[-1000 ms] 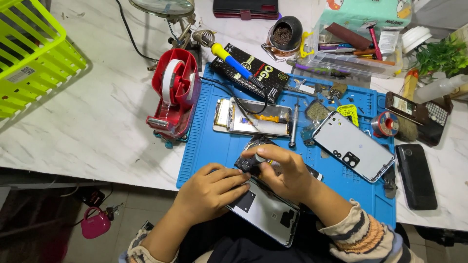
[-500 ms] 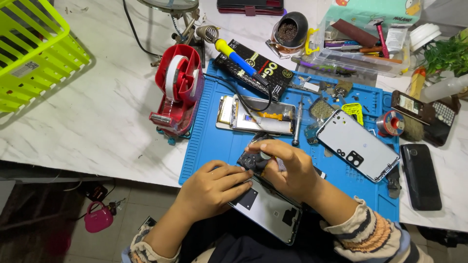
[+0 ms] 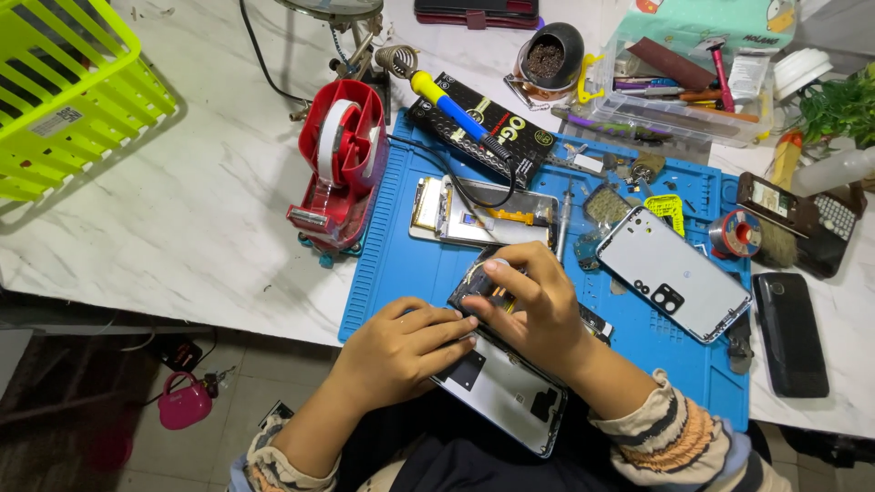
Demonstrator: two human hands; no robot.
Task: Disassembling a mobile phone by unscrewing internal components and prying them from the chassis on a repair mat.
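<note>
An opened phone (image 3: 506, 387) lies at the near edge of the blue work mat (image 3: 401, 264), its back off and its insides showing. My left hand (image 3: 401, 351) rests on its left side and holds it down. My right hand (image 3: 538, 305) lies over its upper end, thumb and fingers pressing on the dark parts there (image 3: 478, 287). A white back cover (image 3: 674, 271) with camera holes lies to the right on the mat. A second phone frame (image 3: 483, 214) with a cable lies behind my hands.
A red tape dispenser (image 3: 339, 164) stands at the mat's left edge. A yellow-handled soldering iron (image 3: 447, 107) lies over a black box. A green basket (image 3: 64, 91) sits far left. A clear tool tray (image 3: 674, 100), solder spool (image 3: 735, 233) and black phone (image 3: 791, 333) lie right.
The view has shifted a little. Both hands stay on the opened phone, with the right fingers moving slightly over its upper end.
</note>
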